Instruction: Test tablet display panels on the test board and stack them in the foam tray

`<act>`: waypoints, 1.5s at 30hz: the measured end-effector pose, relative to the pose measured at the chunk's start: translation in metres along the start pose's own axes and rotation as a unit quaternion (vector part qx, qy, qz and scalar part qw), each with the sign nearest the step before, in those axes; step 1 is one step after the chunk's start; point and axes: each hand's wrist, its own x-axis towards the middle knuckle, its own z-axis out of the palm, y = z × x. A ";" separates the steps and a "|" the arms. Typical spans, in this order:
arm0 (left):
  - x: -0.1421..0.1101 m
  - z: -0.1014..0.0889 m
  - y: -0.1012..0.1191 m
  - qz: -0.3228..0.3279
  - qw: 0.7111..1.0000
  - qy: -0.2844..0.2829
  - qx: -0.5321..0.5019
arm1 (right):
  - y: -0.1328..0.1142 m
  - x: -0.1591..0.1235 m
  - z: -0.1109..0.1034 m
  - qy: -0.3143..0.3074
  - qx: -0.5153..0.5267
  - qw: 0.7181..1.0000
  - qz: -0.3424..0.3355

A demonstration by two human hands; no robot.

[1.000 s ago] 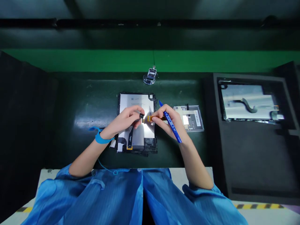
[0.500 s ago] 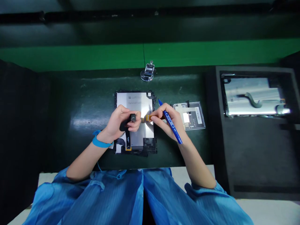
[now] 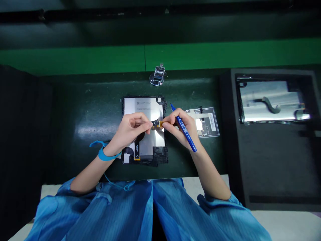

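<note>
Hands meet over the display panel (image 3: 144, 110) on the worktop (image 3: 95, 110). Your left hand (image 3: 130, 129) pinches the black flex cable (image 3: 154, 123) end; your right hand (image 3: 179, 129) pinches the orange connector tab (image 3: 162, 124) and grips a blue pen (image 3: 184, 129). The two ends appear to touch. A printed board (image 3: 207, 122) lies just right of your right hand.

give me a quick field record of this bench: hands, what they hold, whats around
left hand: pinches the black cable end
right hand: pinches the orange cable end, blue pen tucked in its fingers
under hands: panel flat on green mat
right of panel: small board
far right: black tray holding another panel
back: metal counter
left wrist: blue strap
</note>
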 end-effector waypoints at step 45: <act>0.003 0.007 -0.010 0.020 0.995 0.001 0.097 | 0.008 -0.002 -0.002 -0.005 -0.028 1.000 0.007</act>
